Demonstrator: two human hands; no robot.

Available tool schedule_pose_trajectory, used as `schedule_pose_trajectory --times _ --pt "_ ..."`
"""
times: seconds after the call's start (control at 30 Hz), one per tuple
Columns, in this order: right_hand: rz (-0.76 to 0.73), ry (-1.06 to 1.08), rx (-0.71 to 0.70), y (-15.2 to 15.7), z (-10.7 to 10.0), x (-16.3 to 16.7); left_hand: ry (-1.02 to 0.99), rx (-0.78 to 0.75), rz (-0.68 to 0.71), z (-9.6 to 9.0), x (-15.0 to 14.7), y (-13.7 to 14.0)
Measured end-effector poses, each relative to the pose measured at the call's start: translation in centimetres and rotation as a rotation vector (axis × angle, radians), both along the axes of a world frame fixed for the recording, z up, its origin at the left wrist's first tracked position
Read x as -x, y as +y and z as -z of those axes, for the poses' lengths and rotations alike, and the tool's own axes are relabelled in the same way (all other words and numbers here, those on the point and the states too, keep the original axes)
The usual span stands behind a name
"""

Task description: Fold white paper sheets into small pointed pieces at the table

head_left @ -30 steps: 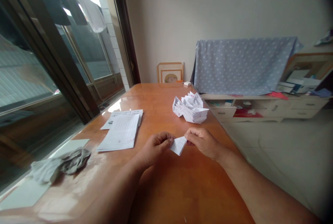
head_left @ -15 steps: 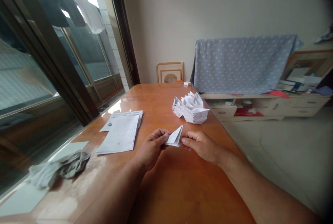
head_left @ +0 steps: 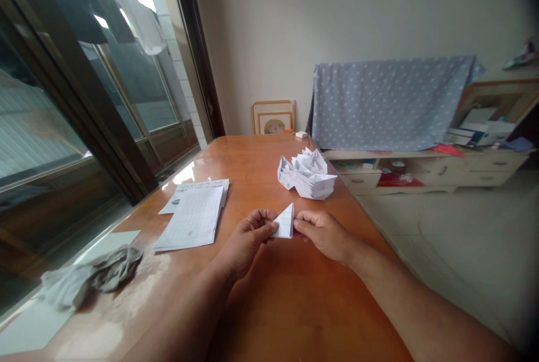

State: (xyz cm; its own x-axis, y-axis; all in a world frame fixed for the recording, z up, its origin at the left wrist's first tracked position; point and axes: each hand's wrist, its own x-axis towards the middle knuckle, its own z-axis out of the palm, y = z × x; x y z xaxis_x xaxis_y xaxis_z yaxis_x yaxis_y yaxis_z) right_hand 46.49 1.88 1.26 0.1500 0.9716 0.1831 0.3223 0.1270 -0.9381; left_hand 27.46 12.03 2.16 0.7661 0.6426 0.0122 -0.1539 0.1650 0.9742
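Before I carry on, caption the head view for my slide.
Left hand pinching a folded paper, right hand by its edge, above a brown table, a stack of folded paper shapes beyond.

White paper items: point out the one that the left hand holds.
The small, folded, triangular white paper piece pinched in the left hand. The flat lined white sheets and piled white paper shapes rest on the brown wooden table.
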Motion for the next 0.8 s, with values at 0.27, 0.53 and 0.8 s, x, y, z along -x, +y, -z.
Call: schedule_pose_trajectory --times 0.27,0.53,0.8 --pt "0.188 0.012 0.012 -0.23 -0.66 0.30 0.034 -0.188 -0.045 -0.09 -0.24 -0.49" --pt "0.005 0.108 -0.020 -0.46 -1.04 0.43 0.042 -0.122 0.017 -0.56 0.06 -0.60" --pt "-0.073 0.196 -0.001 -0.54 -0.96 0.19 0.018 -0.022 0.173 -0.28 0.39 -0.58"
